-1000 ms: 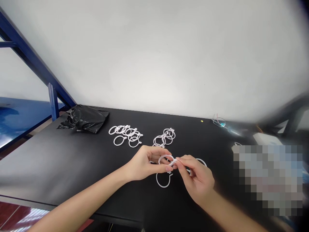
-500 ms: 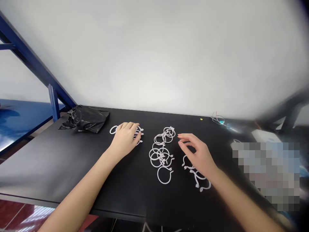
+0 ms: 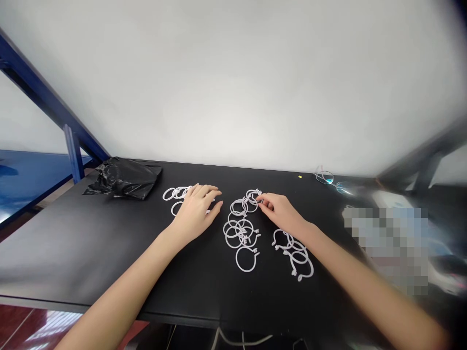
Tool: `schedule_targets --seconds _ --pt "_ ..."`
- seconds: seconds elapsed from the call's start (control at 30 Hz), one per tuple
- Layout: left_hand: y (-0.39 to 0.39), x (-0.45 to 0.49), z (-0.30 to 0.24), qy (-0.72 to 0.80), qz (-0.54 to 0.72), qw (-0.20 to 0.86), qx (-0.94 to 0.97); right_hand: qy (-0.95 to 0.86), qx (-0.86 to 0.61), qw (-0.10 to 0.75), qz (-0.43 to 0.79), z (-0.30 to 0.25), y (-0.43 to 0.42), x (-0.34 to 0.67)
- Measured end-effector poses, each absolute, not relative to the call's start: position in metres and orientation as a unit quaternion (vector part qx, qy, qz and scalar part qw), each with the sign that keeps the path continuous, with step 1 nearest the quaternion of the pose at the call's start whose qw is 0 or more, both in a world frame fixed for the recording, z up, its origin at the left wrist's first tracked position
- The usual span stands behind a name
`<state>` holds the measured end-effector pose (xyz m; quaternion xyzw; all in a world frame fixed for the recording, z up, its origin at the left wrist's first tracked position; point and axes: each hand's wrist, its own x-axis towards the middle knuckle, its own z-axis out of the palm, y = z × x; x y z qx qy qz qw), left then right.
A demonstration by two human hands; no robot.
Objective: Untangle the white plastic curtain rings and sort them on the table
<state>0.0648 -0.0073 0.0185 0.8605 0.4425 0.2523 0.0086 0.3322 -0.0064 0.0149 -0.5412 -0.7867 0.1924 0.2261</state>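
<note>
Several white plastic shower curtain rings [image 3: 245,259], with small knobbed ends, lie in an overlapping column on the black table. My right hand [image 3: 282,211] has its thumb and fingertips pinched on a curtain ring [image 3: 252,206] at the column's far end. Further left, my left hand [image 3: 197,209] is open, its fingers spread low over another group of rings [image 3: 169,194], partly covering them. A third group of linked-looking rings [image 3: 301,257] rests below my right wrist.
A crumpled black plastic bag [image 3: 126,177] sits at the back left. Eyeglasses [image 3: 324,178] and a yellow speck [image 3: 300,177] lie near the wall. A blurred, pixelated item [image 3: 386,248] is on the right. A blue metal frame [image 3: 73,153] stands at the left.
My right hand has moved left to the column's far rings, and its fingers have closed together. My left hand has shifted slightly right, uncovering more rings beside it.
</note>
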Motion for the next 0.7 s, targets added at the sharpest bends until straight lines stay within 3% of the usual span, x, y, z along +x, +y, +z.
schedule_targets --seconds 0.3,0.43,0.53,0.7 --pt "-0.024 0.084 0.018 0.357 0.308 0.047 0.880 -0.788 -0.544 0.214 0.191 0.022 -0.022 0.354" --pt "-0.029 0.089 0.022 0.339 0.342 0.094 0.871 -0.769 -0.563 0.265 0.143 0.021 -0.033 0.357" --pt "-0.038 0.095 0.026 0.342 0.365 0.221 0.837 -0.789 -0.516 0.324 0.082 0.020 -0.046 0.348" --pt "-0.052 0.110 0.030 0.335 0.337 0.504 0.721 -0.897 -0.329 0.291 0.043 0.020 -0.070 0.320"
